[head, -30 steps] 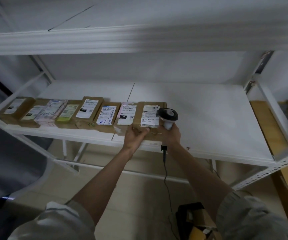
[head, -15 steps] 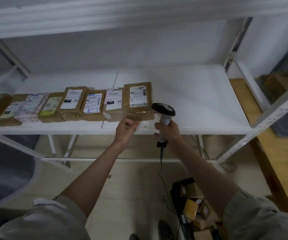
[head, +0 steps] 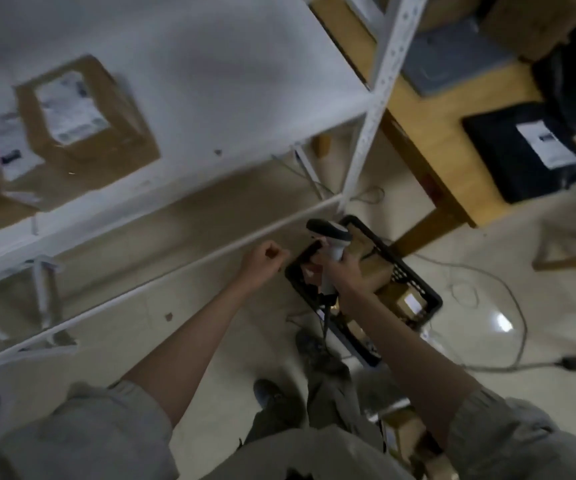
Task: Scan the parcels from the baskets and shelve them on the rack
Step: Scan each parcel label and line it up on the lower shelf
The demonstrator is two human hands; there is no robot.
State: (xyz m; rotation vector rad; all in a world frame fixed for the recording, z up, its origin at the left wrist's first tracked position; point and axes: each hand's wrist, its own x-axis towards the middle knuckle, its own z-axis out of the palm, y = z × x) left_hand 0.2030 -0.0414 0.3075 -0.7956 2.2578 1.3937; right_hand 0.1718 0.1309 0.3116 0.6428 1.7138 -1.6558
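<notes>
Roughly, largest to smallest:

Rack (head: 380, 98): white metal shelving fills the upper left of the frame; its perforated upright runs down the upper middle, and a thin lower rail crosses diagonally just above the hands.

Shelf room: the white shelf board (head: 210, 81) is bare from the last box to the upright, so there looks to be space for more parcels on that side.

Shelved parcels: a brown cardboard parcel (head: 85, 112) with a white label lies flat at upper left, with another labelled parcel (head: 6, 150) just beside it at the left edge; both are blurred.

Basket (head: 418, 289): a black plastic crate sits on the tiled floor right of centre, below the shelf's front edge, with several brown parcels (head: 380, 271) inside.

Progress: judging by this, some parcels are shelved and the basket is far from emptied, so a fresh pick and scan comes next.

Edges: the lower rail and the upright's foot stand close to the basket, which a rising hand could clip; loose cables trail on the floor at right.

Right hand (head: 345, 271): fingers wrapped round the handle of a white barcode scanner (head: 330, 237), held over the basket.

Left hand (head: 266, 256): fingers curled into a loose fist, holding nothing, just left of the basket.
</notes>
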